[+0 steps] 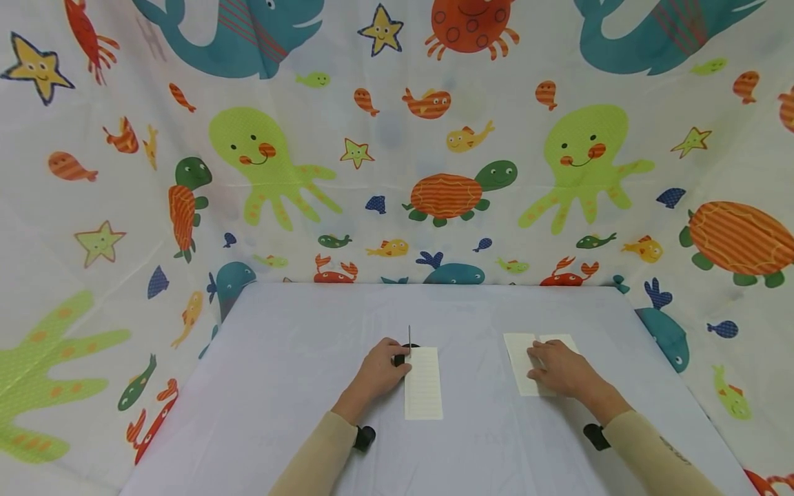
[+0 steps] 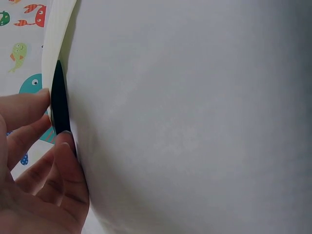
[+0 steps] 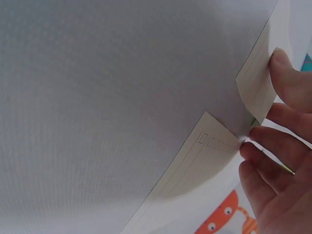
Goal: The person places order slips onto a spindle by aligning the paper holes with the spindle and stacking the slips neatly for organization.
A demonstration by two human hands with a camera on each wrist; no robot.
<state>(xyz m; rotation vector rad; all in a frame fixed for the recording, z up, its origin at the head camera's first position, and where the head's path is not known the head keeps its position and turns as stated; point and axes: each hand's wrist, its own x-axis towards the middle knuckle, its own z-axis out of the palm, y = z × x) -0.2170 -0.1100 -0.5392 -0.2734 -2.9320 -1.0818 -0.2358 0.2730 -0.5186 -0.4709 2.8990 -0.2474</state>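
Note:
My left hand (image 1: 383,365) pinches a dark-handled tool, apparently scissors (image 2: 59,100), whose thin blade points away from me in the head view. Right beside it lies a cream lined paper strip (image 1: 424,389); in the left wrist view the paper (image 2: 54,44) runs along the dark handle, and a fingertip touches its edge. My right hand (image 1: 561,368) rests on two cream paper pieces, the nearer-left piece (image 1: 519,365) and the right piece (image 1: 561,339). The right wrist view has the thumb on one paper (image 3: 258,73) and fingertips at a corner of the printed paper (image 3: 195,161).
A white cloth (image 1: 484,441) covers the table under both hands. Behind and at the sides hangs a curtain (image 1: 391,138) printed with sea animals. Each forearm wears a dark wrist camera (image 1: 364,439) below a beige sleeve (image 1: 322,455).

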